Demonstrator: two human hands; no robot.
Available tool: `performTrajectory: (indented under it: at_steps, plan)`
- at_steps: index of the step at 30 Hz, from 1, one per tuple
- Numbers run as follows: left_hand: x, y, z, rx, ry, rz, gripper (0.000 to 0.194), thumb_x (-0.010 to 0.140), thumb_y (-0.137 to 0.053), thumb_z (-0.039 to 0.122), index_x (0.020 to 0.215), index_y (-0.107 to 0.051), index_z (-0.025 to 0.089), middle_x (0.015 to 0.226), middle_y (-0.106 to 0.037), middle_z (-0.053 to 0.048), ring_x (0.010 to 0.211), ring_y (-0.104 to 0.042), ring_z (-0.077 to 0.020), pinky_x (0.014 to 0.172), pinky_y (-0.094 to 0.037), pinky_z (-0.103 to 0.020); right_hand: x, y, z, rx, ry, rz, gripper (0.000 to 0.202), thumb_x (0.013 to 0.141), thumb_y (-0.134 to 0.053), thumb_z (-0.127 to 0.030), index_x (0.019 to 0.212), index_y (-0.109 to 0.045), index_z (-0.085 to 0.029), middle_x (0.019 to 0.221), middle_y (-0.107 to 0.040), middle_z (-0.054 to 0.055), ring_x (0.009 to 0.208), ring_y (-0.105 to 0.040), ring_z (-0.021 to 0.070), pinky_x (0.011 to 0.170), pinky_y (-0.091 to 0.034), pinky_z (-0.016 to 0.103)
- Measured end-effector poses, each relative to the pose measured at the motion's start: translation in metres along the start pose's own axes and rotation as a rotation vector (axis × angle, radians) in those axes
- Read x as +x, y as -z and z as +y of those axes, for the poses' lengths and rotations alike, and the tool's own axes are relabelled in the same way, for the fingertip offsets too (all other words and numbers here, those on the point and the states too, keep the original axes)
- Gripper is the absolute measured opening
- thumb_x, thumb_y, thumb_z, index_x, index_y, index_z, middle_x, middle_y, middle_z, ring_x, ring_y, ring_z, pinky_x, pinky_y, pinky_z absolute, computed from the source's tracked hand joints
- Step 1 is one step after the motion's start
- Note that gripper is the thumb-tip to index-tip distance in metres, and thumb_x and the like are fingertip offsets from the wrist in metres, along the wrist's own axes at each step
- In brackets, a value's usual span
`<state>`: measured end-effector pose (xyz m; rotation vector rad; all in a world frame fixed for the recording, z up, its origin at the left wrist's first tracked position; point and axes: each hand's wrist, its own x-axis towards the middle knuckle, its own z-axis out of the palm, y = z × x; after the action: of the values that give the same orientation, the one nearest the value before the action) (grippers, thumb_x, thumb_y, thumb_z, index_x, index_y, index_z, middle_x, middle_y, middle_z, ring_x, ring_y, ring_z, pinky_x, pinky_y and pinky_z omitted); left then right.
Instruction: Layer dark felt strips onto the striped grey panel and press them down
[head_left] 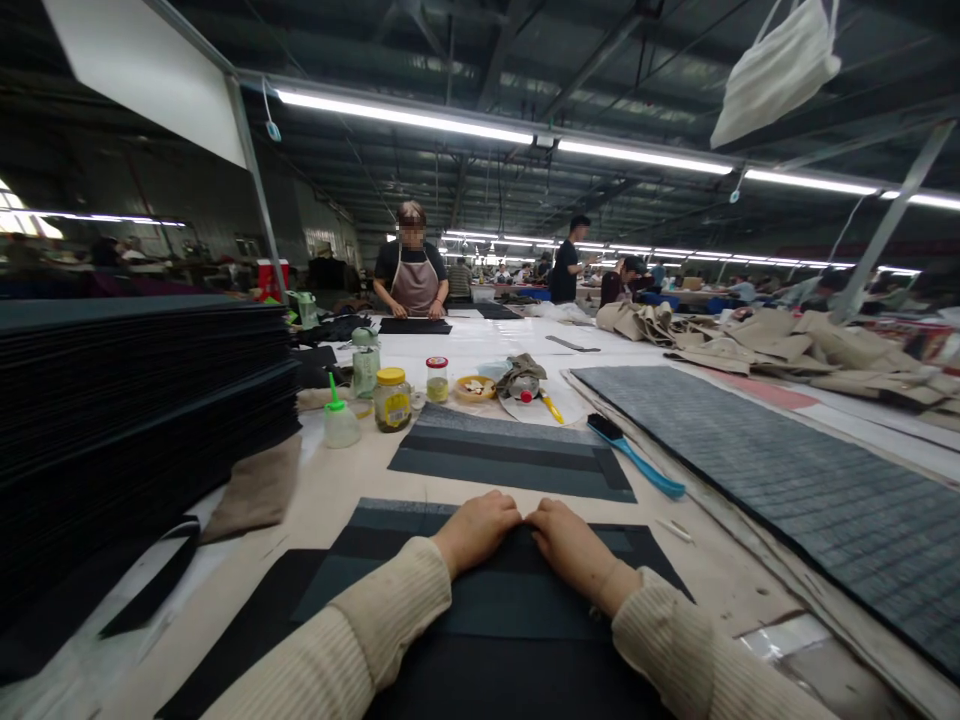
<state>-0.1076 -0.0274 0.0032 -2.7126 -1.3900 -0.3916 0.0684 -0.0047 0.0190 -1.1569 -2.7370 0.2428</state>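
My left hand (480,528) and my right hand (570,545) meet almost fingertip to fingertip at the far edge of a dark blue-green fabric panel (420,600). The fingers of both are curled and closed on that edge; the exact grip is partly hidden behind the knuckles. Black fabric (517,675) lies under the panel, toward me, and more of it (247,620) sticks out at the left. Just beyond my hands a second panel (510,455), with grey and dark bands, rests flat on the table.
A tall stack of dark fabric (142,400) stands at left. Behind the panels are a green-tipped bottle (342,425), a yellow-lidded jar (392,402) and a red-lidded jar (437,380). A blue brush (637,458) lies right, beside striped grey material (772,470). A co-worker (412,270) stands across the table.
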Motion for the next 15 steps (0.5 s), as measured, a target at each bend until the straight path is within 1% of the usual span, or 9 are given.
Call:
performTrajectory:
  at_steps: [3,5,8,11,13,15]
  plan:
    - [0.003,-0.001,0.0,0.059,-0.05,-0.011,0.019,0.087,-0.042,0.012,0.089,-0.061,0.016,0.089,-0.06,-0.004,0.084,-0.051,-0.0176,0.077,-0.043,-0.026,0.003,-0.01,-0.007,-0.094,0.006,0.035,0.027,0.084,-0.038,-0.008,0.085,-0.065,-0.012,0.09,-0.059,0.011,0.087,-0.053,0.0206,0.08,-0.038,0.029]
    - [0.001,0.002,-0.004,0.055,-0.069,-0.021,0.019,0.087,-0.043,0.012,0.09,-0.061,0.016,0.091,-0.06,-0.004,0.086,-0.052,-0.0174,0.079,-0.043,-0.026,0.003,-0.013,-0.008,-0.128,0.016,0.041,0.026,0.084,-0.038,-0.008,0.086,-0.064,-0.011,0.09,-0.059,0.011,0.088,-0.052,0.0211,0.08,-0.038,0.03]
    - [-0.011,0.007,-0.015,0.003,-0.032,-0.033,0.023,0.087,-0.042,0.01,0.094,-0.062,0.018,0.092,-0.061,-0.002,0.085,-0.053,-0.0162,0.079,-0.043,-0.025,0.0,-0.007,-0.008,-0.121,0.025,0.019,0.025,0.085,-0.039,-0.009,0.087,-0.064,-0.011,0.091,-0.059,0.011,0.089,-0.052,0.021,0.081,-0.038,0.029]
    - [-0.027,0.01,-0.027,-0.036,0.029,-0.002,0.025,0.087,-0.042,0.01,0.095,-0.063,0.019,0.092,-0.062,-0.002,0.086,-0.053,-0.0156,0.079,-0.043,-0.025,0.002,0.003,-0.013,-0.074,-0.003,-0.005,0.025,0.084,-0.04,-0.009,0.088,-0.064,-0.011,0.092,-0.059,0.011,0.09,-0.052,0.0198,0.082,-0.038,0.026]
    - [-0.034,0.009,-0.031,-0.041,0.045,0.021,0.024,0.087,-0.042,0.01,0.095,-0.063,0.019,0.091,-0.061,-0.002,0.088,-0.052,-0.0156,0.08,-0.042,-0.025,0.006,0.006,-0.02,-0.022,-0.003,-0.017,0.026,0.082,-0.04,-0.008,0.091,-0.065,-0.011,0.093,-0.059,0.011,0.091,-0.053,0.0187,0.083,-0.037,0.025]
    - [-0.037,0.008,-0.03,-0.027,0.047,0.022,0.023,0.088,-0.042,0.011,0.095,-0.063,0.018,0.091,-0.061,-0.003,0.088,-0.052,-0.0158,0.08,-0.043,-0.025,0.013,0.004,-0.028,0.022,0.029,-0.025,0.028,0.081,-0.04,-0.008,0.093,-0.065,-0.013,0.093,-0.059,0.009,0.092,-0.053,0.0179,0.084,-0.037,0.024]
